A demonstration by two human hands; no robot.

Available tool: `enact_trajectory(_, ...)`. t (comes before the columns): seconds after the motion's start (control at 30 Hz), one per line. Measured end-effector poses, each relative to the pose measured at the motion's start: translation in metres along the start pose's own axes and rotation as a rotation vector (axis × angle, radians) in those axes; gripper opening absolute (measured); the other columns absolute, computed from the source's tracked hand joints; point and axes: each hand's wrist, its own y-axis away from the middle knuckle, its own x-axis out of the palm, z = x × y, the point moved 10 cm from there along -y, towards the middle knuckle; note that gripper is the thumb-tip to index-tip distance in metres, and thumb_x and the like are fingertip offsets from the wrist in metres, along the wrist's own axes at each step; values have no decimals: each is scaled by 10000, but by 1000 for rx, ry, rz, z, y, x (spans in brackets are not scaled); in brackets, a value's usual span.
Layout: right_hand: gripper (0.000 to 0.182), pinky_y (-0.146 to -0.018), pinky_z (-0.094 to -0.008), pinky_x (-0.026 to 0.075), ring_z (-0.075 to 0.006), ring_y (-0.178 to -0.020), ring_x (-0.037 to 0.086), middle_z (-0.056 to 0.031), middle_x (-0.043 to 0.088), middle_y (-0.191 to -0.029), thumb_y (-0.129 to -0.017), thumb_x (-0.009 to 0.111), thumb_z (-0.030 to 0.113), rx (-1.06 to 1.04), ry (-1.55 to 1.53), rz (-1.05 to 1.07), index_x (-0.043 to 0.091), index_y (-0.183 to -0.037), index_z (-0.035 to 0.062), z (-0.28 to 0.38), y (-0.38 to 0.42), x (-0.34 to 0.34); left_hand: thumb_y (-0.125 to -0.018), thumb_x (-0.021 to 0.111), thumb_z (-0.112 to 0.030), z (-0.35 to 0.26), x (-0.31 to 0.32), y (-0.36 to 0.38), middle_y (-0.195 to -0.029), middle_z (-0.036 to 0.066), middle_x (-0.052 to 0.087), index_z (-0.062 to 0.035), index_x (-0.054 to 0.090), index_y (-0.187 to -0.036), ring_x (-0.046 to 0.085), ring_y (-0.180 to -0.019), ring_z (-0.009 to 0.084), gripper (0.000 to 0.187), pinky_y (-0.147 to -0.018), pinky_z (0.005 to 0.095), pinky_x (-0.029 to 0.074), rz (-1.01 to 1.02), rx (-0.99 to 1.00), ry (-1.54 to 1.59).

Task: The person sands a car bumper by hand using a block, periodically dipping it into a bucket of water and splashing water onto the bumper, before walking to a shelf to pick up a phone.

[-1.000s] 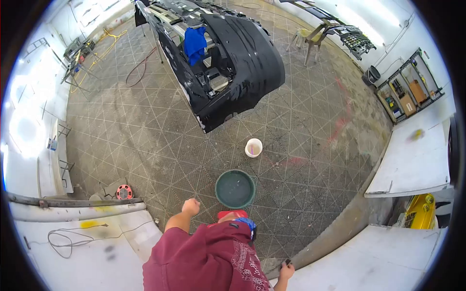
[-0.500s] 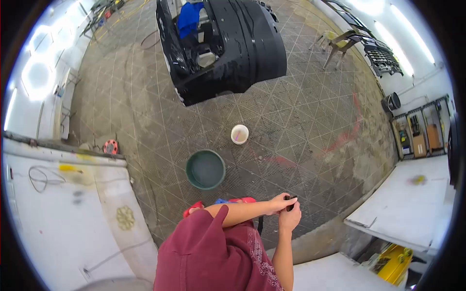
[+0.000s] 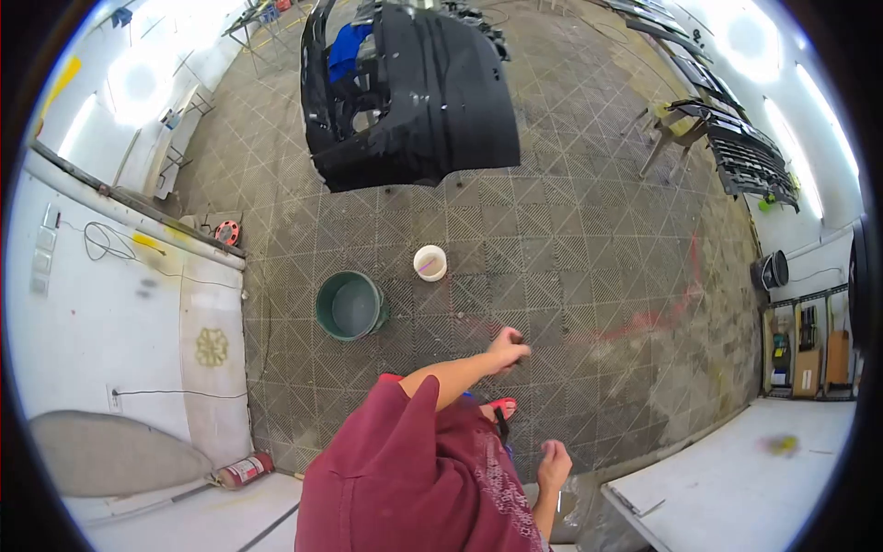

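My left hand (image 3: 507, 350) is stretched out over the tiled floor, its fingers curled round a small dark object that is mostly hidden. Lower down, near my right side, my right hand (image 3: 554, 463) has its fingers drawn together; whether anything is in them I cannot make out. The hands are well apart. A white bucket (image 3: 430, 263) with a pinkish stick in it stands ahead and to the left of my left hand. Beside it is a larger green tub (image 3: 350, 305) holding greyish liquid.
A large black vehicle body part (image 3: 414, 101) with a blue cloth (image 3: 349, 51) stands ahead. White worktops (image 3: 736, 478) are at the right, near a shelf with boxes (image 3: 807, 368). A red fire extinguisher (image 3: 246, 470) lies at the lower left, and a red reel (image 3: 227, 233) sits farther up.
My hands, together around a small black object before, have separated. The left has moved forward and left, the right back towards my body. The camera view has shifted too.
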Motion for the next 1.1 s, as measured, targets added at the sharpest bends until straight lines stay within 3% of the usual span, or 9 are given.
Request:
enact_trajectory(0.1,241,-759,-429,573,-282,-772,746,-138,742,-812,-1094,560,197,62,-8,-28,699,-1014,17,-77,-36,-64,-846,734,-264,60,-27,-45,-981,104,627,-157,547,-1315,596,-691,221,517,-519,446,512,-227,-189,28)
enact_trajectory(0.17,263,-705,-433,557,-273,-695,720,-128,690,-730,-1096,537,188,137,-8,-35,645,-917,30,-135,-57,-101,-850,699,-301,73,-44,-32,-1207,100,598,-234,520,-1397,597,-1052,318,579,-733,554,538,-280,-281,52)
enact_trajectory(0.2,263,-705,-433,557,-273,-695,720,-128,690,-730,-1096,537,188,136,-3,-14,645,-917,30,-149,-71,-123,-836,691,-276,78,-50,-17,-1083,80,553,-275,524,-1386,557,-839,247,575,-679,488,504,-382,-275,139)
enact_trajectory(0.5,480,-844,-353,562,-173,-918,705,-106,779,-968,-1047,731,431,101,-18,-63,763,-1112,-43,-265,-309,-314,-871,777,-257,54,40,-64,-906,53,535,-249,531,-1242,531,-751,198,445,-600,430,454,-497,-437,6)
enact_trajectory(0.67,507,-903,-356,572,-167,-996,728,-101,816,-1096,-1049,683,482,422,-84,347,793,-1200,10,-345,-352,-304,-817,753,-134,3,246,-248,-853,47,574,-246,572,-1336,558,-684,197,561,-551,425,469,-237,-352,-162)
enact_trajectory(0.9,544,-1189,-568,431,-459,-1441,520,-260,589,-1533,-1097,478,408,341,357,335,646,-1440,21,-428,-429,-322,-839,769,-91,-151,701,-362,-1117,104,708,-147,666,-1349,698,-878,262,524,-662,455,579,330,-44,-757)
enact_trajectory(1.0,540,-1165,-662,446,-494,-1492,462,-205,640,-1496,-1079,455,451,407,201,210,703,-1416,110,-526,-474,-308,-835,799,-118,-178,847,-384,-1151,98,724,-165,681,-1360,713,-940,275,540,-720,466,612,514,63,-943)
enact_trajectory(1.03,473,-1139,-588,463,-464,-1414,540,-224,648,-1462,-1082,465,372,283,248,526,718,-1345,70,-505,-493,-349,-828,812,-118,-184,902,-395,-1129,96,728,-172,679,-1367,713,-913,285,558,-710,474,618,620,144,-1034)
enact_trajectory(1.1,451,-1124,-572,481,-448,-1362,586,-219,677,-1412,-1078,470,363,354,120,442,738,-1300,76,-520,-526,-427,-825,810,-135,-186,964,-431,-1164,98,736,-168,687,-1370,727,-932,264,559,-732,449,622,646,178,-1108)
